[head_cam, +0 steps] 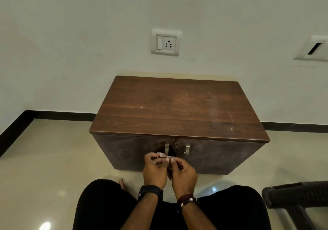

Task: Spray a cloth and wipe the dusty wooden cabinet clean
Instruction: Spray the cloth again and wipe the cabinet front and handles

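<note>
A low dark wooden cabinet (pixel 177 109) stands against the wall, its top marked with pale dust smears. It has two front doors with metal handles (pixel 167 149). My left hand (pixel 154 170) and my right hand (pixel 183 174) meet in front of the doors, just below the handles. Together they pinch the top edge of a small cloth (pixel 166 156), pale along the top, with a darker part hanging between my palms. How much of the cloth hangs below is hidden by my hands. No spray bottle is in view.
A wall socket (pixel 166 42) sits above the cabinet and another wall plate (pixel 314 49) at the right edge. A dark chair (pixel 294 197) stands at the lower right. Glossy tiled floor (pixel 53 158) surrounds the cabinet; my knees in black trousers (pixel 106 208) fill the foreground.
</note>
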